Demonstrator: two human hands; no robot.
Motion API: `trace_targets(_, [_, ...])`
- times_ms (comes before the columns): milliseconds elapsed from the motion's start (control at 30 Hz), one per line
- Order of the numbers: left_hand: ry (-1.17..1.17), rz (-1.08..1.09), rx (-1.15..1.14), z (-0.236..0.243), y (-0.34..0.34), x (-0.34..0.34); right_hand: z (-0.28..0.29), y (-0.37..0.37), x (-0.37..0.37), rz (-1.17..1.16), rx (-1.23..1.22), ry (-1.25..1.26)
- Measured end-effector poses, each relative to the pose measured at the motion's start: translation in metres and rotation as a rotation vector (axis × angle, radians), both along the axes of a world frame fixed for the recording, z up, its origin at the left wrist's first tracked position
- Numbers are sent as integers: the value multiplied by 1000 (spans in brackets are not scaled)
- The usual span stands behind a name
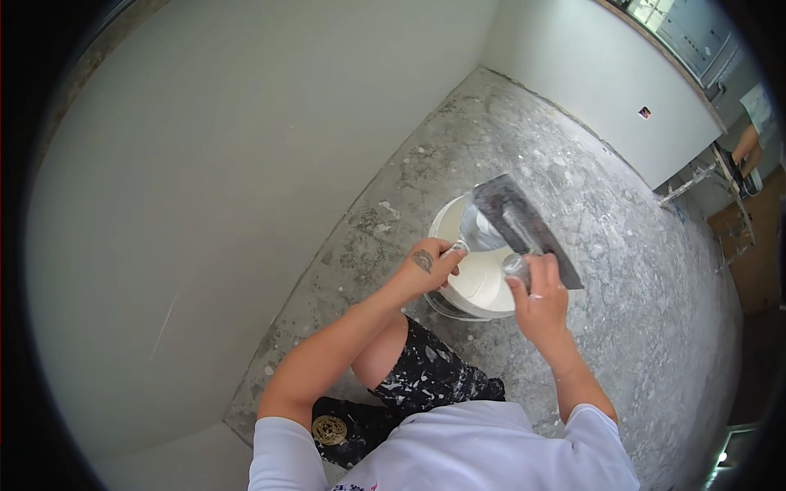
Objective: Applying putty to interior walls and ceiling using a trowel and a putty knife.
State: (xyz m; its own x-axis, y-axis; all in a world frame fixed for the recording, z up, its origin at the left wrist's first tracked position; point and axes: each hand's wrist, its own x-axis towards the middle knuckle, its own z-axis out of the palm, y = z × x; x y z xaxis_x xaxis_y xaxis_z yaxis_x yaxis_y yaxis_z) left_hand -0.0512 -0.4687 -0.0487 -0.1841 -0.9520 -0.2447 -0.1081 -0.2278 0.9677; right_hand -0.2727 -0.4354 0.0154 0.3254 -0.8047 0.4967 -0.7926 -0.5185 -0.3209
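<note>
My left hand [431, 263] is closed round the handle of a putty knife [481, 229], whose broad metal blade reaches over a white bucket [449, 219]. White paste [479, 278] lies inside the bucket. In my right hand [540, 299] is a plastering trowel [528, 221], gripped at its rounded grey handle end. The trowel's long dark plate slants above the bucket's right side, its grip side facing up. The putty knife's blade is close to the trowel plate; whether they touch I cannot tell.
A smooth pale wall [205, 188] runs along my left and meets another low wall [589, 74] with a socket opening. Paint-spotted concrete floor [639, 327] surrounds the bucket. At the far right another person's arm [747, 146] shows near a splattered metal stand [692, 182].
</note>
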Motion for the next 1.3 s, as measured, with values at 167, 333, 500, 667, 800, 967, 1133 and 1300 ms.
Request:
trace_targets(167, [-277,-39,-166,-7,5,-7,-28,-25,-6,-147,177,143])
trace_targets(333, [-49,51,11,-7,6,19,-39,-64,-46,-260,129,106])
trace_targets(500, [325,126,43,5,10,28,-34,-110,-84,-112,265,-570])
trace_targets(667, [650,-268,106,12,24,40,-19,-136,-71,844,986,-1616])
trace_targets(800, [600,-428,91,1,34,42,11,-115,20,514,763,-1850])
trace_targets(967, [644,-309,-24,9,51,50,8,-90,64,418,923,-1814])
trace_targets(1133, [854,31,-238,27,94,100,-28,-103,50,909,1240,-1102])
trace_targets(1300, [508,655,-342,17,124,127,-23,-70,104,580,594,-733])
